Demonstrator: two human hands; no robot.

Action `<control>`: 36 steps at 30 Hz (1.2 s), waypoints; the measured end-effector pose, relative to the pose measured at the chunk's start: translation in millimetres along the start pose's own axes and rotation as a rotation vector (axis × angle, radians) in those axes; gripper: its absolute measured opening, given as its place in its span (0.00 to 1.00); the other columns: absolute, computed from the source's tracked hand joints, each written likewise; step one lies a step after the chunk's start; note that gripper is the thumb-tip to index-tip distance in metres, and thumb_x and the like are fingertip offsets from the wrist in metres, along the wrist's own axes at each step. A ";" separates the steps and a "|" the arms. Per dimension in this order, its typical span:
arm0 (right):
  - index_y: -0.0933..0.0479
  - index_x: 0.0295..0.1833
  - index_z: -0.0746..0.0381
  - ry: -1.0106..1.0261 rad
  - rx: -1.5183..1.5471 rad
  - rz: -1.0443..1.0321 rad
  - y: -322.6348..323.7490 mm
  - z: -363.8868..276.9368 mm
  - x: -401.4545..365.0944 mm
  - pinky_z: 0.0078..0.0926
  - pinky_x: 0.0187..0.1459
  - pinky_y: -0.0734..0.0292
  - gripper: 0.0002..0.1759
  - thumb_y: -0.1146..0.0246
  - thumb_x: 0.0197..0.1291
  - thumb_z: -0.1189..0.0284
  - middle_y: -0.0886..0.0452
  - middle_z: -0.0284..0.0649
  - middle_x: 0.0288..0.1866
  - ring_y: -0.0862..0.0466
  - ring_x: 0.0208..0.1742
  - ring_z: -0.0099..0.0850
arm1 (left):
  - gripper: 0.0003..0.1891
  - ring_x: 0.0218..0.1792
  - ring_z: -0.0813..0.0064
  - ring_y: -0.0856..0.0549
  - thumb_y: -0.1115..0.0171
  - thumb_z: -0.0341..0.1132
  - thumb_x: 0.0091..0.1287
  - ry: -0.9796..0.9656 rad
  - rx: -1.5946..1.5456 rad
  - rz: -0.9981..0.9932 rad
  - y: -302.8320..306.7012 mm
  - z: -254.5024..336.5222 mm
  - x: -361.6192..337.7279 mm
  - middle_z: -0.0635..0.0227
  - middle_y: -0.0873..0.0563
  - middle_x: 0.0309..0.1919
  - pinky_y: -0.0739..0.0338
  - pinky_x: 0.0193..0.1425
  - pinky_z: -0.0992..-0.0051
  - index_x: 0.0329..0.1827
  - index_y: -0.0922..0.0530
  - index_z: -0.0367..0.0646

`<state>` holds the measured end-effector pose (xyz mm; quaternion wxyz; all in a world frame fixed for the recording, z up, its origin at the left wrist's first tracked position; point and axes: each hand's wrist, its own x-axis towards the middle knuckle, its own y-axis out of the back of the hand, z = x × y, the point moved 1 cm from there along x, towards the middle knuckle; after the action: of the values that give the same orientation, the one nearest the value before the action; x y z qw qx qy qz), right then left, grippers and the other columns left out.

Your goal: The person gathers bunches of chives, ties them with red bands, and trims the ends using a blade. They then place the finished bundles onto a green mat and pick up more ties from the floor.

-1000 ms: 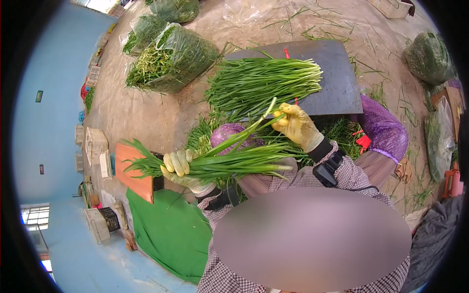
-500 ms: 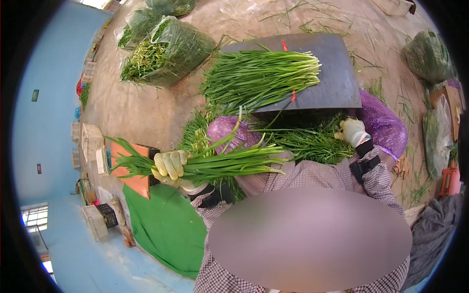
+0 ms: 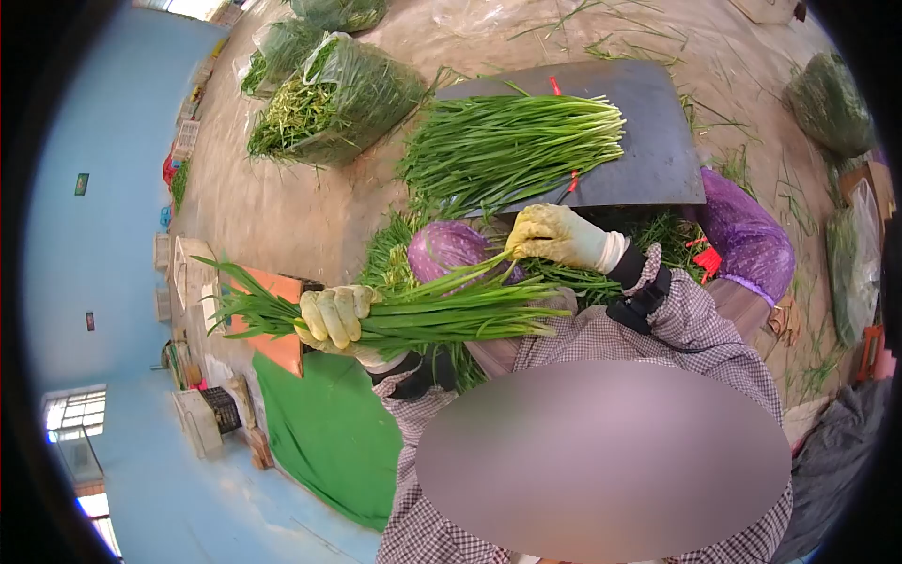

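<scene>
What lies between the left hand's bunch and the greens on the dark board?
The head view shows a purple-covered knee, loose greens and the right hand, pinching a stalk, between the bunch and the board.

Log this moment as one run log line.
left hand: gripping chive bunch | right hand: pinching stalk by its end | dark board: chive pile on top

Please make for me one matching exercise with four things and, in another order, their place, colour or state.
1. left hand
2. right hand
3. cloth
4. dark board

A. bright green, smooth-looking
B. under the laid-out pile
C. wrapped around a held bunch
D. fingertips pinching at a stalk

Pairs: 1-C, 2-D, 3-A, 4-B
</scene>
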<state>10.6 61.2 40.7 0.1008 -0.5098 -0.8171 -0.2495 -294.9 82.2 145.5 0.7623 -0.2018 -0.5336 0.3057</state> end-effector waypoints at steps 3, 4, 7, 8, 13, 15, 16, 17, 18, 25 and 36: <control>0.16 0.49 0.66 -0.178 0.448 0.094 -8.4 -3.9 -14.3 0.29 0.50 0.21 0.10 0.38 0.72 0.70 0.14 0.39 0.43 0.17 0.46 0.30 | 0.15 0.20 0.82 0.26 0.45 0.42 0.80 -0.022 -0.013 0.072 -3.0 -0.5 -5.3 0.79 0.24 0.16 0.26 0.45 0.70 0.30 0.28 0.53; 0.16 0.49 0.67 -0.226 0.511 0.137 -10.2 -7.4 -15.4 0.28 0.50 0.21 0.11 0.38 0.72 0.71 0.14 0.40 0.44 0.17 0.46 0.28 | 0.15 0.20 0.82 0.26 0.45 0.42 0.80 -0.016 -0.015 0.061 -0.6 -0.7 -4.9 0.79 0.24 0.16 0.26 0.45 0.70 0.30 0.28 0.53; 0.18 0.49 0.70 -0.339 0.693 0.270 -20.8 -4.3 -20.6 0.24 0.48 0.20 0.12 0.40 0.75 0.72 0.12 0.42 0.44 0.15 0.43 0.26 | 0.15 0.19 0.82 0.26 0.45 0.42 0.80 -0.002 -0.019 0.048 1.5 -3.0 -1.3 0.79 0.24 0.17 0.26 0.46 0.70 0.30 0.28 0.53; 0.18 0.48 0.70 -0.359 0.707 0.295 -23.6 1.6 -23.6 0.25 0.48 0.19 0.11 0.40 0.75 0.73 0.12 0.42 0.45 0.15 0.42 0.26 | 0.15 0.19 0.82 0.27 0.45 0.42 0.80 -0.001 -0.019 0.048 0.7 -3.6 -0.3 0.79 0.24 0.17 0.26 0.45 0.70 0.30 0.29 0.53; 0.20 0.50 0.66 -0.318 0.135 0.332 -17.0 7.0 -37.3 0.29 0.40 0.19 0.11 0.35 0.65 0.74 0.17 0.38 0.38 0.17 0.34 0.31 | 0.15 0.19 0.82 0.28 0.46 0.42 0.80 -0.085 -0.055 0.145 -8.1 -7.0 1.3 0.79 0.25 0.16 0.28 0.43 0.71 0.31 0.30 0.53; 0.20 0.48 0.60 -0.059 -0.535 0.370 -8.5 -0.3 -43.2 0.36 0.39 0.21 0.14 0.36 0.53 0.78 0.19 0.37 0.39 0.17 0.41 0.39 | 0.15 0.19 0.83 0.28 0.47 0.43 0.80 -0.103 -0.024 0.135 -8.4 -3.2 3.8 0.80 0.25 0.16 0.29 0.41 0.73 0.31 0.30 0.53; 0.20 0.46 0.60 0.045 -0.719 0.403 -7.9 11.0 -49.4 0.38 0.40 0.22 0.10 0.36 0.57 0.76 0.19 0.38 0.39 0.18 0.42 0.41 | 0.15 0.19 0.83 0.28 0.47 0.43 0.81 -0.094 0.007 0.101 -4.0 1.5 1.6 0.80 0.25 0.17 0.29 0.41 0.74 0.32 0.30 0.53; 0.20 0.45 0.60 -0.090 -0.633 0.451 -6.1 20.0 -59.9 0.40 0.43 0.22 0.07 0.38 0.64 0.72 0.19 0.40 0.39 0.18 0.42 0.43 | 0.15 0.19 0.83 0.29 0.48 0.43 0.81 -0.088 0.040 0.068 -1.4 5.5 3.3 0.80 0.25 0.17 0.30 0.40 0.75 0.32 0.30 0.53; 0.20 0.41 0.60 -0.019 -0.703 0.433 -1.2 34.2 -72.9 0.39 0.44 0.23 0.09 0.41 0.69 0.67 0.19 0.41 0.37 0.18 0.42 0.44 | 0.15 0.19 0.84 0.29 0.48 0.43 0.81 -0.105 0.039 0.067 -2.7 7.1 6.6 0.80 0.24 0.17 0.30 0.39 0.75 0.32 0.29 0.53; 0.17 0.44 0.60 -0.651 -0.199 0.334 50.7 0.7 -122.6 0.39 0.49 0.18 0.13 0.35 0.65 0.62 0.13 0.46 0.44 0.13 0.46 0.43 | 0.13 0.20 0.81 0.27 0.50 0.36 0.80 -0.126 -0.004 0.061 -8.5 2.4 10.0 0.79 0.24 0.18 0.28 0.43 0.72 0.32 0.28 0.51; 0.19 0.39 0.58 -0.294 -0.676 0.444 19.2 -33.7 -75.1 0.40 0.44 0.25 0.10 0.36 0.66 0.63 0.19 0.39 0.37 0.18 0.41 0.42 | 0.13 0.18 0.83 0.29 0.53 0.32 0.78 -0.067 -0.048 0.022 -19.0 -3.6 22.4 0.79 0.24 0.17 0.32 0.39 0.74 0.31 0.29 0.51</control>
<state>59.1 -7.9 43.9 -0.1383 -0.7080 -0.5654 -0.4001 -281.3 83.7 171.7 0.7356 -0.2153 -0.5638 0.3077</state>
